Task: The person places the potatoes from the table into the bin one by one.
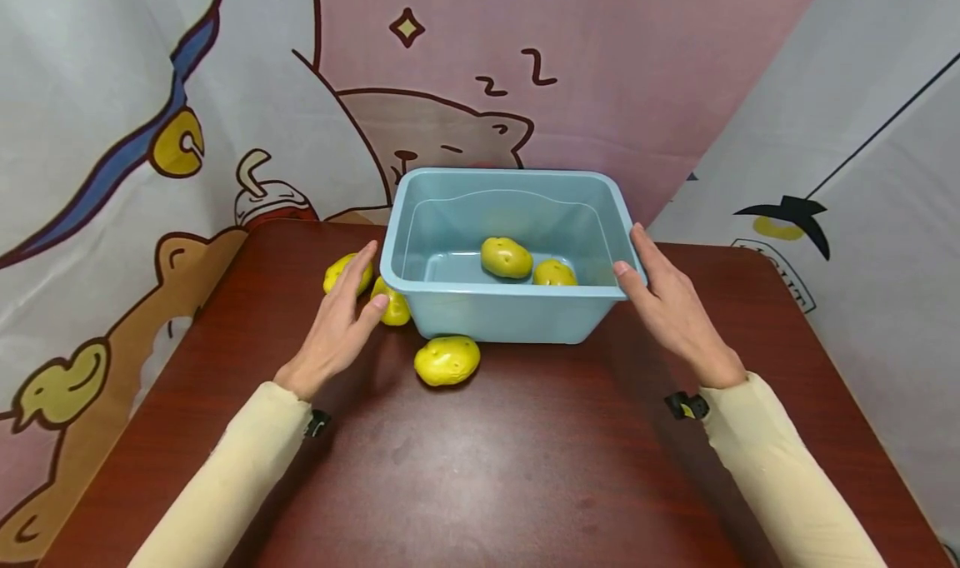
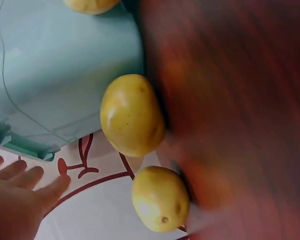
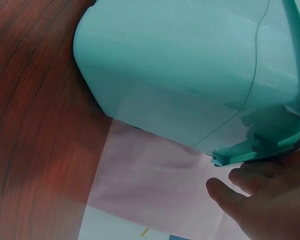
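A light-blue plastic bin [image 1: 495, 314] stands on the table with two yellow potatoes [image 1: 506, 257] inside. My right hand [image 1: 678, 310] is at its right side, thumb over the rim and straight fingers along the outside. In the right wrist view those fingers [image 3: 225, 197] lie right at the rim's underside. My left hand [image 1: 333, 335] is held off the bin's left side, fingers extended, nothing in its grasp. Close to it are two loose potatoes [image 2: 132, 115], one against the bin's left side. Another potato [image 1: 447, 361] lies in front of the bin.
The dark reddish-brown wooden table [image 1: 465, 476] extends under both forearms. A printed cartoon cloth [image 1: 600, 68] hangs directly behind the table and along its sides, close to the bin's back.
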